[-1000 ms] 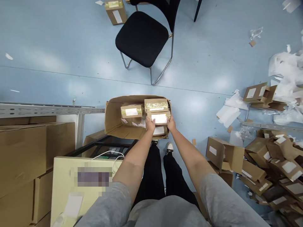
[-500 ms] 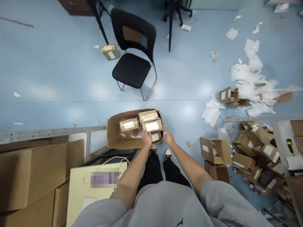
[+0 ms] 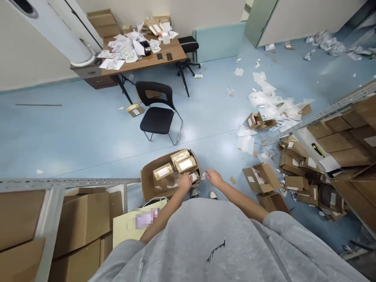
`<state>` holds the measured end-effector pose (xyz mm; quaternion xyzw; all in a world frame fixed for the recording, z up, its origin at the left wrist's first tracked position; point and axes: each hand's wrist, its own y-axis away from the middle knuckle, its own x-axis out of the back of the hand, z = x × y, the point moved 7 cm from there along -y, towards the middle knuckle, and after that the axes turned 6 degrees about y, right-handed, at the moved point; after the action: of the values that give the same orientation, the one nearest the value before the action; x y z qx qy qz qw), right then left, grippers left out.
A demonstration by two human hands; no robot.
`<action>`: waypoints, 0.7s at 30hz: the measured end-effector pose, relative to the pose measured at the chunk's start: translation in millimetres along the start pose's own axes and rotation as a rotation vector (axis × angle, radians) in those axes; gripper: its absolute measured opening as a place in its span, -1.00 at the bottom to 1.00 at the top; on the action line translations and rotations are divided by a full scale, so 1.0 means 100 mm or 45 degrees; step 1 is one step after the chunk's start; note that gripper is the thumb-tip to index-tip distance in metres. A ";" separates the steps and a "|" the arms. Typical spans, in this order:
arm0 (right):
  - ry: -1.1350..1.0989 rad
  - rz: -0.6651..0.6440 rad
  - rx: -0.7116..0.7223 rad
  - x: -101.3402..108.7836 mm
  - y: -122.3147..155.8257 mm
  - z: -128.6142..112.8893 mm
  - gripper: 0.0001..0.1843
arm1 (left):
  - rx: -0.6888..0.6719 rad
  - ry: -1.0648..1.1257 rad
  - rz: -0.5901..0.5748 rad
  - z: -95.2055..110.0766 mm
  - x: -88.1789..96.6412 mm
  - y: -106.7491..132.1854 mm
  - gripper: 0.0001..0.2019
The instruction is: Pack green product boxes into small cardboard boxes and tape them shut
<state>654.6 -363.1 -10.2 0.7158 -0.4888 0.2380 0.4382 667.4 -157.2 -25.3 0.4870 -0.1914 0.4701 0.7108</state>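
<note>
Two bare hands work low at 12 o'clock. The left hand (image 3: 185, 182) curls down on the near end of a small kraft parcel, but whether it is clamped there or only resting cannot be told. The right hand (image 3: 214, 177) now sits just beside the box rather than on the parcels, its fingers reaching forward and slightly spread, with a white sliver near the tips; any grip is too small to tell.

Between them, an open brown cardboard box (image 3: 148, 188) lies on the pale blue vinyl floor (image 3: 88, 149). It holds small kraft parcels (image 3: 162, 171) with white labels and gold tape.

The view has also swung up, taking in a black metal-framed chair (image 3: 155, 121) and a paper-strewn wooden desk (image 3: 173, 56) at 12 o'clock. Opened brown cartons (image 3: 261, 178) and torn white packing paper (image 3: 270, 102) spread from 2 to 3 o'clock. Large stacked cartons (image 3: 82, 223) stand at 8 o'clock, beside a cream paper bag (image 3: 126, 227).
</note>
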 end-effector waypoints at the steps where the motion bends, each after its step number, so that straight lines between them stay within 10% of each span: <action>1: -0.014 0.008 0.027 0.03 0.07 -0.03 -0.58 | 0.006 0.015 0.008 0.03 0.03 0.07 -0.66; 12: 0.131 -0.284 0.679 0.00 0.12 -0.81 -0.60 | 0.394 0.408 0.479 -0.43 0.24 1.33 -0.74; 21: 0.329 -0.757 1.335 -0.81 1.01 -1.51 -0.62 | 1.161 0.919 1.031 -0.88 -0.95 3.64 -0.71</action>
<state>543.4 -207.0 43.4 0.9070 -0.0290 0.3990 0.1313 293.5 -95.7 52.0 0.4405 0.1058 0.8628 0.2245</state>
